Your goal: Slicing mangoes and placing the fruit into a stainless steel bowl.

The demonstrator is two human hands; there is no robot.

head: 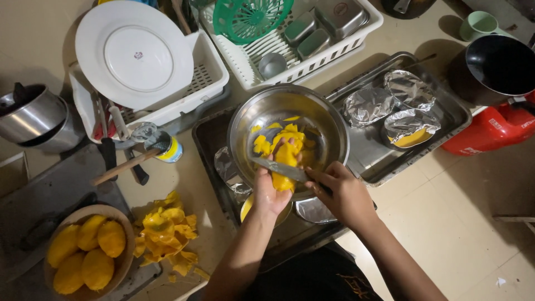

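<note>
1. While the left hand cups a peeled yellow mango over the round steel bowl, the right hand grips a steel-bladed knife.
2. The blade lies against the fruit, near the left fingers; a slip on wet flesh could cut them.
3. Slices could miss the bowl, landing on the dark tray.

Place: home kitchen, work done at floor level
Signs: dish racks, white plate, steel pots, baking trays, tiled floor
</note>
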